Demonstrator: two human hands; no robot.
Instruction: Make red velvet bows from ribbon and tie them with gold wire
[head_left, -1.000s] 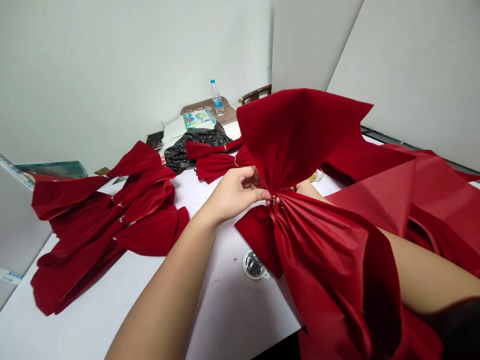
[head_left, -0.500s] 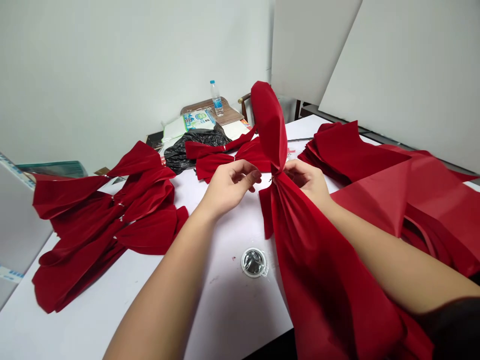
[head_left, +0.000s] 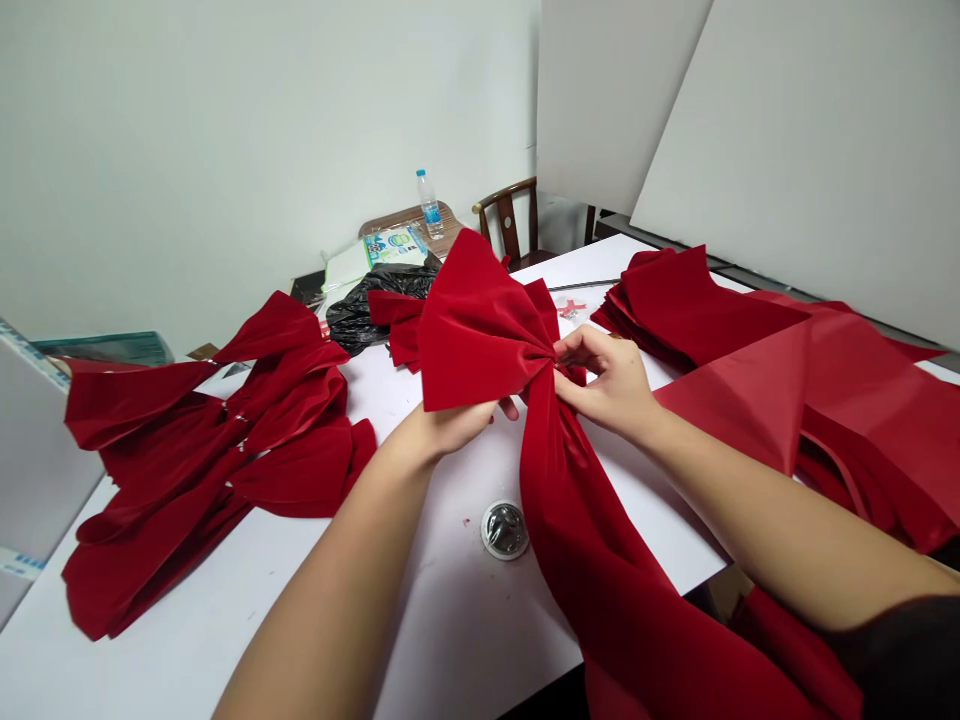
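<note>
A long red cloth (head_left: pixel 600 540) is gathered into a narrow knot-like waist, with a fan-shaped end (head_left: pixel 480 335) spread to the left and a long tail running down past the table's front edge. My right hand (head_left: pixel 607 380) pinches the gathered waist from the right. My left hand (head_left: pixel 469 425) is under the fan-shaped end; most of its fingers are hidden behind the cloth, with fingertips showing near the waist. Several red cloth bows (head_left: pixel 292 410), tied in the middle, lie overlapping at the left of the white table (head_left: pixel 450 620).
Flat red cloth (head_left: pixel 862 370) is piled at the right. A round grommet (head_left: pixel 504 530) sits in the tabletop. Behind are a black plastic bag (head_left: pixel 375 310), another red bow (head_left: pixel 405 325), a water bottle (head_left: pixel 430 205) and a wooden chair (head_left: pixel 510 220).
The cloth's upper end has swung from upright to the left, over my left hand. My right hand has turned and closed on the waist. The tail has shifted, uncovering the table's right front edge.
</note>
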